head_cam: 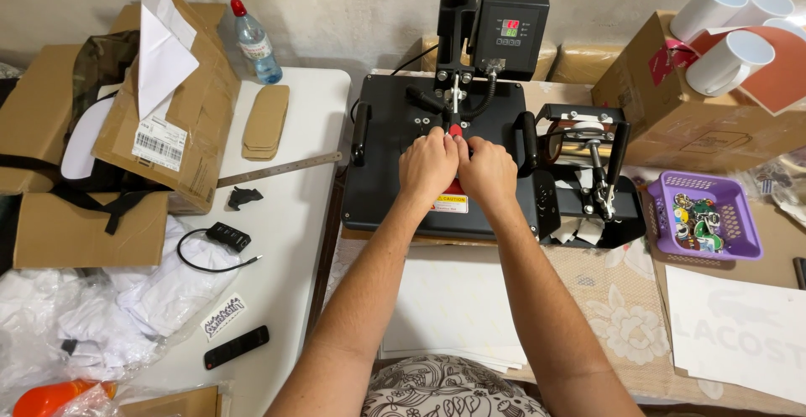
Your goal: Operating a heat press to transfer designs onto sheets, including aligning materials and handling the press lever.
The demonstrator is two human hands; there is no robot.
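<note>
A black flat heat press (386,165) sits on the table ahead of me, its top plate down. Both my hands rest side by side on the middle of that plate. My left hand (426,165) and my right hand (487,172) are curled around the press's red-tipped handle (455,130), which pokes out between them. Behind it rises the press's column with a black control box (509,29) showing lit digits. White sheets (453,308) lie on the table just in front of the press.
A black mug press (588,173) stands right of the flat press, then a purple basket (739,224) of small items. White mugs (729,62) sit on a cardboard box at the back right. Left: white table with a steel ruler (281,169), water bottle (254,43), boxes, cable, white fabric.
</note>
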